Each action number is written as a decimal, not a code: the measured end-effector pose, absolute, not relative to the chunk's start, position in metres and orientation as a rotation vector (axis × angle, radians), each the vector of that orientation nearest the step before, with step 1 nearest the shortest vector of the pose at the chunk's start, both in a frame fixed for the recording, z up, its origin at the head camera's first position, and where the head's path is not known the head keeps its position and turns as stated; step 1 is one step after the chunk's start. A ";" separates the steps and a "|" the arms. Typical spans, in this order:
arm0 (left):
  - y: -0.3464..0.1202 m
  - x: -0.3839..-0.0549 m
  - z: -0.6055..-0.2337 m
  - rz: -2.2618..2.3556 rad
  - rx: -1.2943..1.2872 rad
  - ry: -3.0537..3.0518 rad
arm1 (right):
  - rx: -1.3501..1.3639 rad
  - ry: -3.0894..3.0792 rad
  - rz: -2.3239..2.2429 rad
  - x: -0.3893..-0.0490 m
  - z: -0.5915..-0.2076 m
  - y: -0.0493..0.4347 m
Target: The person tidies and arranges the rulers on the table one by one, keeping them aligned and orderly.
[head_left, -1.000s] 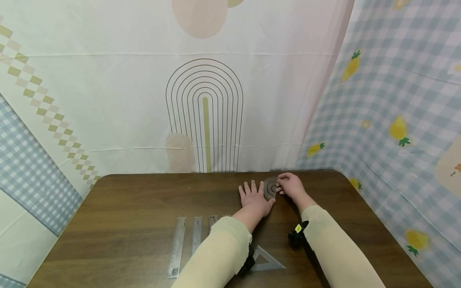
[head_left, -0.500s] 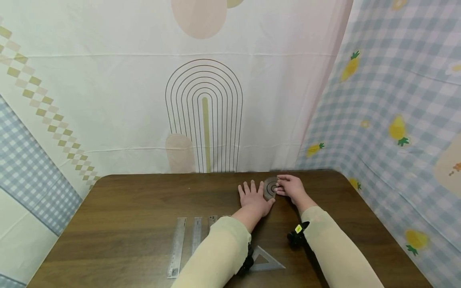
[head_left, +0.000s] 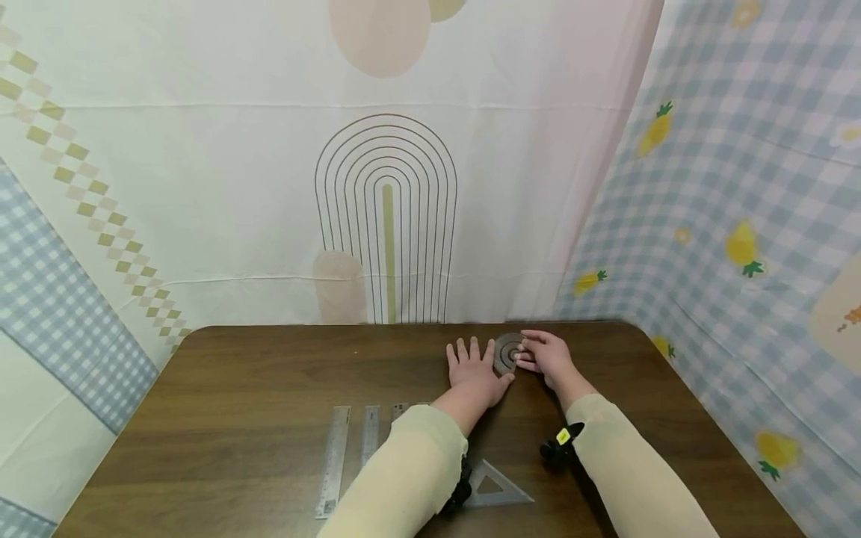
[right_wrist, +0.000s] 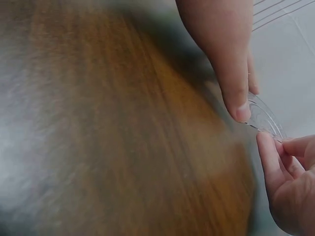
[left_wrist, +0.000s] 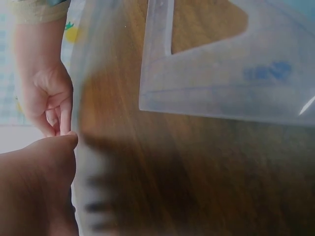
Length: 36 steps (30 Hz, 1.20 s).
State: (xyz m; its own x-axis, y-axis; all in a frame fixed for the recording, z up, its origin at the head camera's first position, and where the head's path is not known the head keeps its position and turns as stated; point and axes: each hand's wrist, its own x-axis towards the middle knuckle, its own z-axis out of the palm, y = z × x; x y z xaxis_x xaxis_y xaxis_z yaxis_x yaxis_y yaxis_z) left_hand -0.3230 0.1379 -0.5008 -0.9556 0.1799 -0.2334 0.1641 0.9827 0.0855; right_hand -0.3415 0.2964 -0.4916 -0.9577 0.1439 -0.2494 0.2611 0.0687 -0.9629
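Observation:
A clear protractor (head_left: 506, 353) with curved cut-outs lies near the table's far edge, between the two hands. My left hand (head_left: 473, 373) rests on the table with its fingers spread, index finger and thumb against the protractor's left and lower edge. From the other side my right hand (head_left: 546, 355) pinches the protractor's right edge with thumb and fingertips. Both hands appear in the right wrist view, meeting at the clear protractor (right_wrist: 266, 118). In the left wrist view, the right hand (left_wrist: 49, 98) is partly covered by the left one (left_wrist: 39, 182).
A clear set square (head_left: 498, 486) lies beside the left wrist, and fills the top right of the left wrist view. Several clear rulers stand in a row to its left, such as the leftmost ruler (head_left: 332, 459); the left sleeve covers parts of some. A patterned cloth hangs behind the table (head_left: 235, 388).
The right hand's fingers have shifted slightly at the protractor's edge. The left hand has stayed in place. The head view has tilted a little.

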 end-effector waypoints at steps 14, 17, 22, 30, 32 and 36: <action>0.132 -0.304 -0.488 0.026 0.368 2.945 | 0.410 2.166 -2.135 -0.318 -0.489 0.302; 0.130 -0.301 -0.488 0.034 0.393 2.955 | 0.404 2.168 -2.148 -0.312 -0.486 0.302; 0.129 -0.296 -0.489 0.044 0.438 2.981 | 0.395 2.174 -2.173 -0.301 -0.482 0.302; 0.129 -0.283 -0.485 0.094 0.521 2.991 | 0.392 2.175 -2.197 -0.283 -0.478 0.307; 0.129 -0.279 -0.484 0.110 0.544 2.982 | 0.392 2.173 -2.196 -0.277 -0.478 0.309; 0.130 -0.271 -0.483 0.090 0.584 2.949 | 0.367 2.163 -2.185 -0.262 -0.478 0.313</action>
State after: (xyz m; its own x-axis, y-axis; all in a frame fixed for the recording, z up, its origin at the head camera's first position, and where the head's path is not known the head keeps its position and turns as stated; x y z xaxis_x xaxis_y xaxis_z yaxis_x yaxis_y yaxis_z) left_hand -0.2708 0.1302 -0.4830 -0.9159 0.3832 -0.1192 0.3752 0.9231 0.0844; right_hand -0.2621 0.3133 -0.4778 -0.9708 0.1335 -0.1991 0.1978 -0.0237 -0.9800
